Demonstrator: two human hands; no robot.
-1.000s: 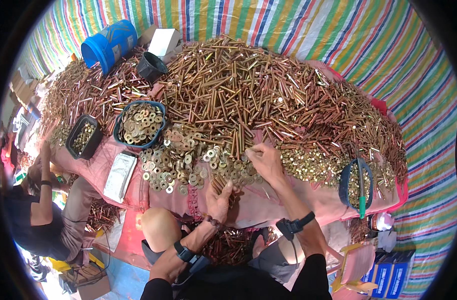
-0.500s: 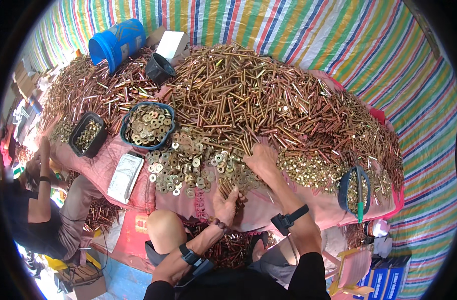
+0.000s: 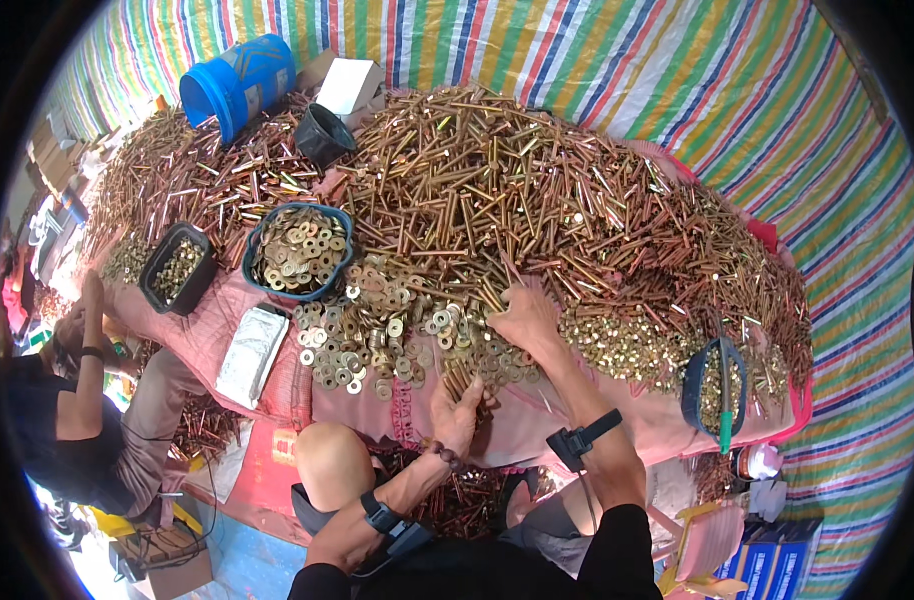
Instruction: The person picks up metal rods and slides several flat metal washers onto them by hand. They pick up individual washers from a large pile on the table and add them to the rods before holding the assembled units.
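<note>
My left hand [image 3: 453,416] is closed around a small bunch of bolts [image 3: 459,378], long and brass-coloured, at the near edge of the pink cloth [image 3: 537,425]. Its thumb lies along them. Further forward and to the right, my right hand [image 3: 527,320] reaches into the front slope of a big heap of similar bolts [image 3: 467,190]. Its fingers are closed about bolts there, though the fingertips are partly hidden. Loose flat washers [image 3: 362,345] are spread left of my hands. A band of small brass-coloured nuts [image 3: 622,348] lies to the right.
A blue tub of washers [image 3: 350,252], a black tub of nuts [image 3: 209,270] and a silvery packet [image 3: 252,355] stand left. At right is another tub [image 3: 689,395] with a green-handled tool [image 3: 725,430]. A blue bucket [image 3: 262,75] lies behind. A co-worker [image 3: 62,420] sits left.
Little differs. My left hand, with its bolts, has shifted very slightly right; my right hand stays at the heap. The whole view has moved a touch.
</note>
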